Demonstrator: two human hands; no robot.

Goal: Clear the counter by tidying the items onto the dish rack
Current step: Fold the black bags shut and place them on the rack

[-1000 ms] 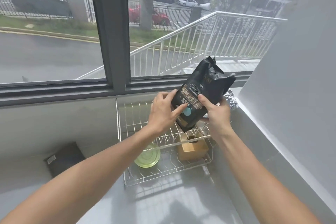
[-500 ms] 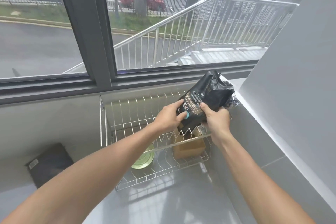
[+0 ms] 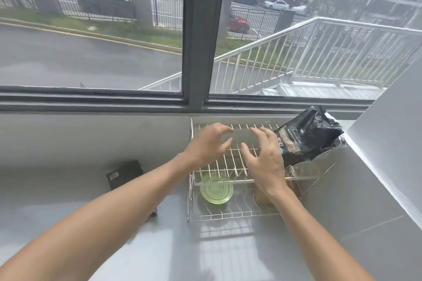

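Black bag (image 3: 310,137) stands tilted on the dish rack's (image 3: 228,162) upper tier, at the tabletop's far right corner, leaning toward the wall, likely for support. Your left hand (image 3: 206,143) and right hand (image 3: 265,157) hover over the rack wires, fingers spread, holding nothing. Green dish (image 3: 216,190) sits on the lower tier; dark box (image 3: 124,173) remains on the tabletop.

Both arms stretched out forward, left hand (image 3: 206,143) and right hand (image 3: 265,155) side by side, palms down, fingers spread and curled, neither one holding anything.
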